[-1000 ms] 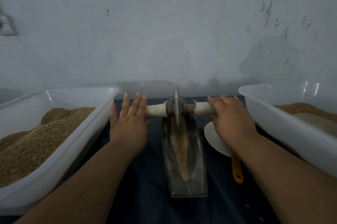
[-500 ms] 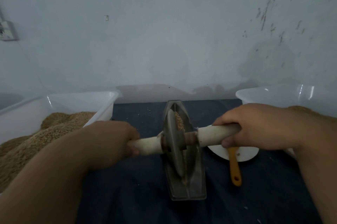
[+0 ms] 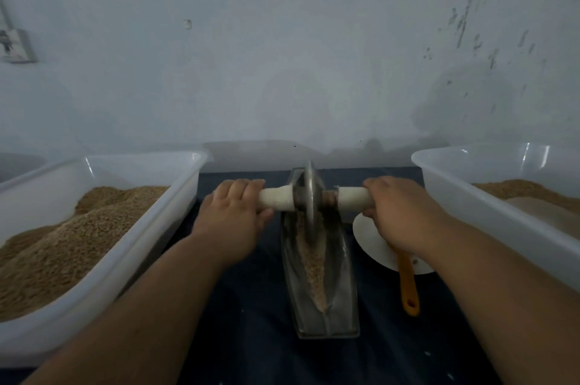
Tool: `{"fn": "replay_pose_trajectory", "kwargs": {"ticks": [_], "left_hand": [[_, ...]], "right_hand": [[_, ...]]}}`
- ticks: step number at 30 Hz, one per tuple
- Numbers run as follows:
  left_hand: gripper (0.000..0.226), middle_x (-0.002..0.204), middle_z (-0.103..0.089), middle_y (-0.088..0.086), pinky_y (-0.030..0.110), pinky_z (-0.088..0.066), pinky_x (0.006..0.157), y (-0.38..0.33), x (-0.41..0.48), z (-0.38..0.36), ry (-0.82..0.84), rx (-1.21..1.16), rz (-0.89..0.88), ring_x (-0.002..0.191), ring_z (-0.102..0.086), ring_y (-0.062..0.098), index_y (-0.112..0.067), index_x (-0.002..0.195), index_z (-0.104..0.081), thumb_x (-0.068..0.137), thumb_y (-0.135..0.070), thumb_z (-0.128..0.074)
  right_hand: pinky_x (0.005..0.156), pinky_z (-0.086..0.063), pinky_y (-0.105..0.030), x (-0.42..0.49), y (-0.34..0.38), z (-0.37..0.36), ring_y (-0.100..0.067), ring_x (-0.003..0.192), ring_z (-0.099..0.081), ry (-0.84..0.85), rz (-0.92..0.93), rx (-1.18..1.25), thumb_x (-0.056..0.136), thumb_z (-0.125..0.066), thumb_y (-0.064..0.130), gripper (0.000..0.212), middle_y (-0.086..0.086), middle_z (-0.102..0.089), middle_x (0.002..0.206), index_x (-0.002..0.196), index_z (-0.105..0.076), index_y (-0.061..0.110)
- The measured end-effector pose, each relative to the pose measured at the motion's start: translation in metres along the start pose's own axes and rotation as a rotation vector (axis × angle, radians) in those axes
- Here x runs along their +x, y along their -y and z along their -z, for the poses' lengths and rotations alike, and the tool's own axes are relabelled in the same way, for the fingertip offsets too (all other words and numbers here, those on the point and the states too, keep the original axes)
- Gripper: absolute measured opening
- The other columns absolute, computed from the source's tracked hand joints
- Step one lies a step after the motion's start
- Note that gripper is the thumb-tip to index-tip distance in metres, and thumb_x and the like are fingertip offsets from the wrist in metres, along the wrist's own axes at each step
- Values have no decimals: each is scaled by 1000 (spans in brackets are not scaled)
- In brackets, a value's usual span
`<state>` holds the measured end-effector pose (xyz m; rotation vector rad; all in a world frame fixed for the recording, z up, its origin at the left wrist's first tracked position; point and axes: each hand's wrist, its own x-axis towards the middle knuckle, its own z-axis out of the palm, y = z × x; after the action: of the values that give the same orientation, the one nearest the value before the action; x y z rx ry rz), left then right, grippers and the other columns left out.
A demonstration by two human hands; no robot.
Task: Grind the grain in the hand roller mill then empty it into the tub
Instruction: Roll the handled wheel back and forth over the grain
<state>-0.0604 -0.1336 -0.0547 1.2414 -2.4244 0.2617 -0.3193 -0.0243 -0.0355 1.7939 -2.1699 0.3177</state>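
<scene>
Position: the hand roller mill sits in the middle of the surface (image 3: 251,322), between the two tubs. Its trough (image 3: 342,300) lies with the long axis running from the near edge toward the far edge. The wheel (image 3: 309,193) stands upright in the trough at the far end.

Grip: the axle lies crosswise, left to right, square to the trough. My left hand (image 3: 232,218) holds the left handle (image 3: 276,199), fingers (image 3: 238,190) curled over the top and the thumb under it. My right hand (image 3: 400,212) holds the right handle (image 3: 353,196), fingers wrapped round it. Both hands sit equally near the wheel, one on each side.

Load: the grain (image 3: 314,265) lies in a strip along the trough floor, from the wheel back to the near tip. All of it lies on my side of the wheel.

Judgement: grinding is in hand and the emptying is not yet begun. The next stroke would be a straight pull toward me along the trough.

Clearances: the left tub (image 3: 150,227) stands near my left wrist. The right tub (image 3: 489,212) runs close along my right forearm. A white scoop (image 3: 370,243) with an orange handle (image 3: 407,284) lies beneath my right hand, just beside the trough. Risk: a slanted pull could ride the wheel up the trough wall. I cannot tell which tub is to receive the meal.
</scene>
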Motion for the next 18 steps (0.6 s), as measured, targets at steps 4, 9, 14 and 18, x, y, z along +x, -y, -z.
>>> {"fn": "replay_pose_trajectory", "kwargs": {"ticks": [4,9,14,18], "left_hand": [[54,137,-46,2,39,-33,107,7,3,-14,-14,3,16,125,-41,23,-23,142,-37,98,-54,-36],[50,122,-52,-1,36,-38,98,2,-4,10,-9,94,-74,109,-47,21,-25,131,-44,96,-59,-36],[33,100,-53,-11,30,-38,76,-1,-23,54,257,127,-186,86,-48,9,-35,102,-42,94,-65,-31],[28,87,-54,-11,25,-40,69,3,-34,82,555,-76,-179,77,-52,4,-36,89,-41,94,-63,-36]], "right_hand": [[88,-39,-37,6,6,-16,-23,100,-54,-175,50,-199,90,-59,31,46,-3,-58,114,135,-49,22],[79,-49,-37,-6,0,1,-18,91,-56,73,79,-41,89,-60,51,43,4,-58,104,128,-45,37],[76,-51,-31,-26,-6,46,-4,80,-59,424,139,138,84,-62,63,28,11,-62,90,101,-54,42],[65,-43,-21,-38,-4,76,5,79,-57,525,180,159,83,-58,70,26,18,-62,85,92,-55,45]]}}
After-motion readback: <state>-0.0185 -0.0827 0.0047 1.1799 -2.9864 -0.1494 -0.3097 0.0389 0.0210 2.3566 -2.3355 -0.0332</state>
